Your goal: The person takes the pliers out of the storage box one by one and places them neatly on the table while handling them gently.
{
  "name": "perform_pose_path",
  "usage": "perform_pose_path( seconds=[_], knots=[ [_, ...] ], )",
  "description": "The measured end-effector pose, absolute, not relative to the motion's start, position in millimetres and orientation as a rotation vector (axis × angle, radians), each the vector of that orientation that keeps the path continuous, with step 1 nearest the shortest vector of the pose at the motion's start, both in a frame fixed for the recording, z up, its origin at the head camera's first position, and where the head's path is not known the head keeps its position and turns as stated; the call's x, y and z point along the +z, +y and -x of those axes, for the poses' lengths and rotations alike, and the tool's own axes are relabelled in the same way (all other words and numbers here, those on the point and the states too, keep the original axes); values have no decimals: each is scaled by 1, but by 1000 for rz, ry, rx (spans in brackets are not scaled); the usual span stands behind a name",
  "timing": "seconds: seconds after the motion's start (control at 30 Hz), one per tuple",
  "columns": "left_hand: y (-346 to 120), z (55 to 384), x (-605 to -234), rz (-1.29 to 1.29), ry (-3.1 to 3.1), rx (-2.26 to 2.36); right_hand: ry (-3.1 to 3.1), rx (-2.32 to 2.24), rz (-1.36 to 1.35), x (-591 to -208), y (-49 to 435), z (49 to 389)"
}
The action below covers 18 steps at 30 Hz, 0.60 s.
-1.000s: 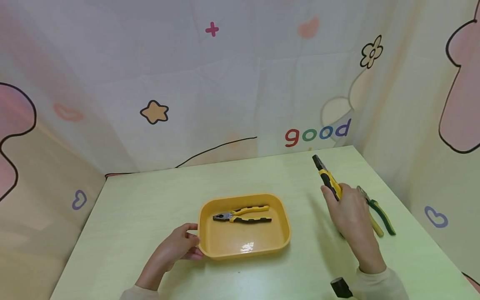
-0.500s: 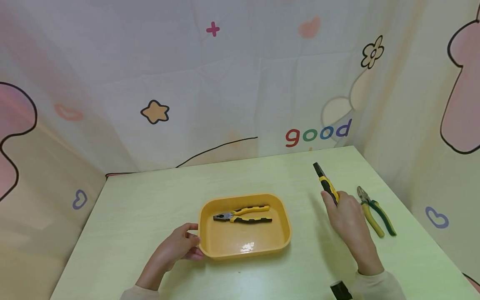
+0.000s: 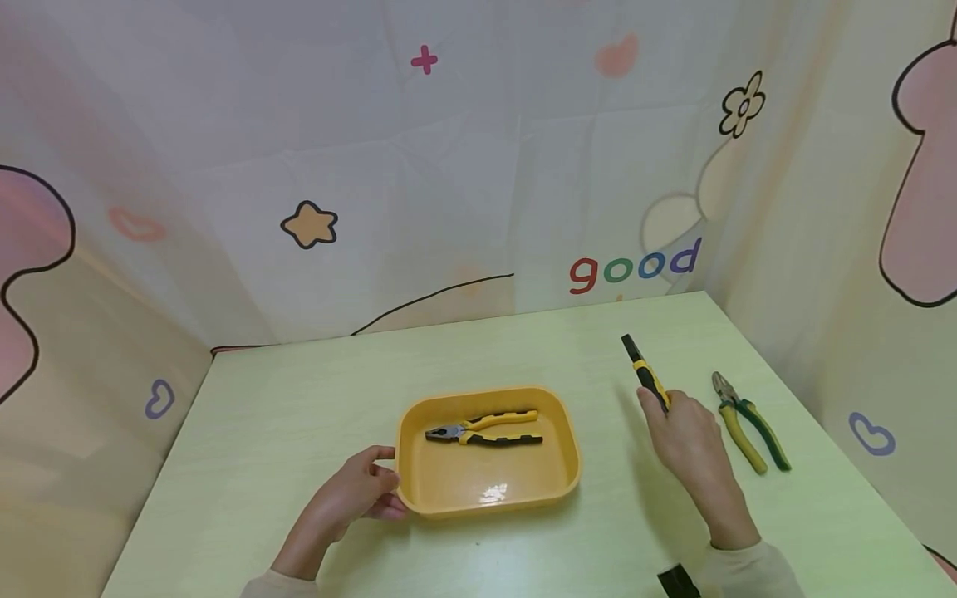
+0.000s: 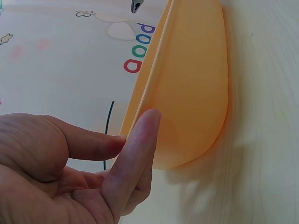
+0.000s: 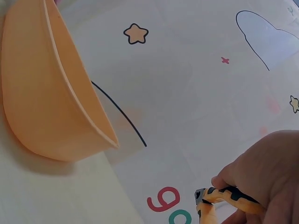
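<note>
A yellow plastic tray (image 3: 486,490) sits on the table, and in it lies a pair of pliers (image 3: 489,428) with yellow-and-black handles. At the tray's left side my left hand (image 3: 355,494) pinches the rim; the left wrist view shows the thumb and fingers on either side of the wall of the tray (image 4: 191,88). To the right of the tray my right hand (image 3: 688,436) grips a second pair of pliers (image 3: 647,375) by its yellow-and-black handles, jaws pointing away from me. Most of those handles is hidden by the hand. In the right wrist view these pliers (image 5: 233,198) are partly cut off.
Pliers with green-and-yellow handles (image 3: 748,419) lie on the table (image 3: 299,415) right of my right hand. A black object (image 3: 679,581) shows at the bottom edge beside the right sleeve, mostly cut off. A printed cloth (image 3: 449,183) stands behind the table.
My right hand has come slightly down and toward me with the pliers, uncovering the green-handled pliers. The left hand and the tray have stayed put.
</note>
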<state>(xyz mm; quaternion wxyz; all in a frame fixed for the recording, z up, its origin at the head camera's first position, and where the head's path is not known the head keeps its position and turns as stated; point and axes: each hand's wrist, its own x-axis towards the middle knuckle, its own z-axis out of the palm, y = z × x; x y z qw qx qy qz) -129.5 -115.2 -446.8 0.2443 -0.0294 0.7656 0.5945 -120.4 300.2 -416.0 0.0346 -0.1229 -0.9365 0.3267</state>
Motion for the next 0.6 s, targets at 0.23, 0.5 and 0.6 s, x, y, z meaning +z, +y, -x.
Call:
perform_pose_path(
  seconds=[0.23,0.5,0.6],
  knots=[
    [-114,129,-448,81,2094,1624,-2908,997,392,-420,301,120],
    [-114,129,-448,85,2098,1619,-2924,979,404,-427,301,122],
    [-115,129,-447,88,2099,1616,-2932,978,406,-428,301,123]
  ],
)
